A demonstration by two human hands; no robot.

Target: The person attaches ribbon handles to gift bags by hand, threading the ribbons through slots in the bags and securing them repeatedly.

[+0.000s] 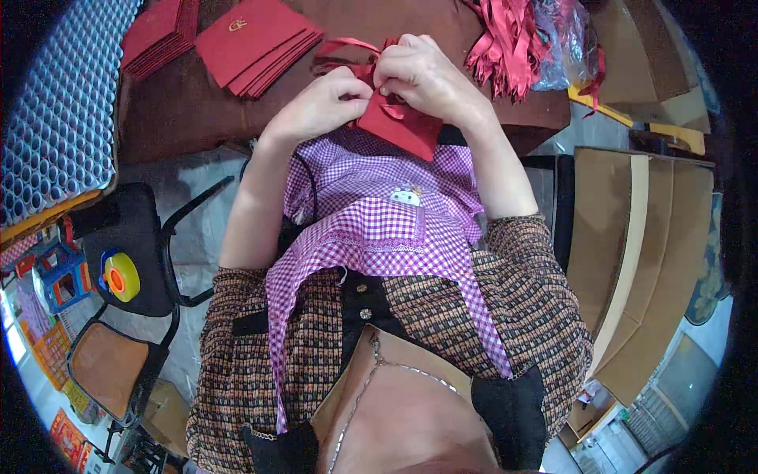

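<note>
A small red bag or pouch (403, 134) rests at the table's near edge, above my lap, tilted with one corner toward me. A shiny red ribbon (347, 43) loops out above it, and a short piece of ribbon lies on its front. My left hand (328, 101) is closed in a pinch at the bag's left side, where the ribbon runs between my hands. From the right, my right hand (422, 79) bends over the bag's top, its thumb and fingers pinched on the ribbon. The fingertips meet closely, so the exact grip is partly hidden.
Stacks of flat red pieces (257, 43) lie at the table's left. A bundle of red ribbons (513, 51) and clear plastic (560, 43) lie at the right. Cardboard (639, 261) stands on the right; a chair (118, 355) holding a yellow tape roll (121, 276) is at left.
</note>
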